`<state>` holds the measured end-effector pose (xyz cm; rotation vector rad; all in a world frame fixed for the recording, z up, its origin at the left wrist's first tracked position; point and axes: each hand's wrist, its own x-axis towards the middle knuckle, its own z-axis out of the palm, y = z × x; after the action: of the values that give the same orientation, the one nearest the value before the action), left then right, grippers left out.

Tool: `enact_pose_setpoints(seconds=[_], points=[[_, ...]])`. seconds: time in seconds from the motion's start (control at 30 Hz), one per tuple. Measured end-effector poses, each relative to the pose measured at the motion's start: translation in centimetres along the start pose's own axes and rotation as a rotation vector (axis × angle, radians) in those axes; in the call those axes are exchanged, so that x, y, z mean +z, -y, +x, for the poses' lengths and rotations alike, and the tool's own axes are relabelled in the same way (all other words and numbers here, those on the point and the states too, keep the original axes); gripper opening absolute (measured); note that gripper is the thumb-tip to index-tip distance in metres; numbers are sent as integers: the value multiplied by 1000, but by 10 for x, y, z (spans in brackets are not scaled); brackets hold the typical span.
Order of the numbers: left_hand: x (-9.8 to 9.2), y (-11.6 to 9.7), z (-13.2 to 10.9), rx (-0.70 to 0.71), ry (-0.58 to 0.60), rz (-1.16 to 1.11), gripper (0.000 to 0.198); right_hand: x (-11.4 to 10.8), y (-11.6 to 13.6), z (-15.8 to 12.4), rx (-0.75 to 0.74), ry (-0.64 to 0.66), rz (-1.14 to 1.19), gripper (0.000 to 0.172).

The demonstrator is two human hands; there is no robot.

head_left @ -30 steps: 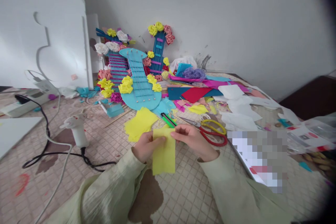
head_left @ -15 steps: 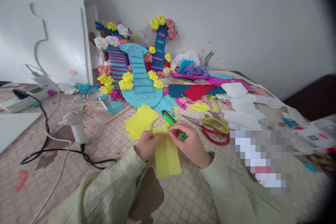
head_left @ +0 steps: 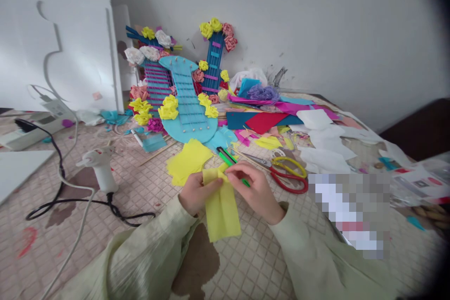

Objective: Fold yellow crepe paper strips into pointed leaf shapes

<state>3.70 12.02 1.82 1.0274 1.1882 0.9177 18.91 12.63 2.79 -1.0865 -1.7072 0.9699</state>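
A yellow strip of felt (head_left: pixel 221 208) hangs down between my hands over the tiled tabletop. My left hand (head_left: pixel 195 193) pinches its top left corner, fingers closed. My right hand (head_left: pixel 255 190) pinches the top edge near the middle, fingers closed, and the strip shows a lengthwise crease. Just beyond my hands lie a larger yellow sheet (head_left: pixel 187 160) and a green and black pen-shaped tool (head_left: pixel 228 160).
Red and yellow scissors (head_left: pixel 285 172) lie right of my hands. A white glue gun (head_left: pixel 100 167) with cords stands at left. Blue craft pieces with paper flowers (head_left: pixel 186 98) lean at the wall, beside a pile of coloured felt (head_left: pixel 267 119) and white sheets (head_left: pixel 321 143).
My right hand has slid from the strip's top right corner toward the middle of the top edge. The strip, flat a second ago, is now narrower at the top and creased lengthwise.
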Motion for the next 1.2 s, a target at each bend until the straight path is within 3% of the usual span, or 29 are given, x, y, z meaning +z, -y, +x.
enact_pose_setpoints(seconds=[0.13,0.37,0.57,0.73,0.97,1.2], points=[[2,0,0,87,-4,3,42,0,-6,3,188,99,88,19],[6,1,-1,165,30,35,43,1,-5,4,263,156,161,17],[4,-2,-2,86,-9,180,32,3,-5,3,313,144,238,18],[3,-1,-2,55,4,178,28,4,-9,4,349,74,257,20],[3,-2,-3,3,93,114,29,3,-8,3,363,78,276,19],[4,-2,-5,-49,73,144,30,3,-7,4,366,71,255,21]])
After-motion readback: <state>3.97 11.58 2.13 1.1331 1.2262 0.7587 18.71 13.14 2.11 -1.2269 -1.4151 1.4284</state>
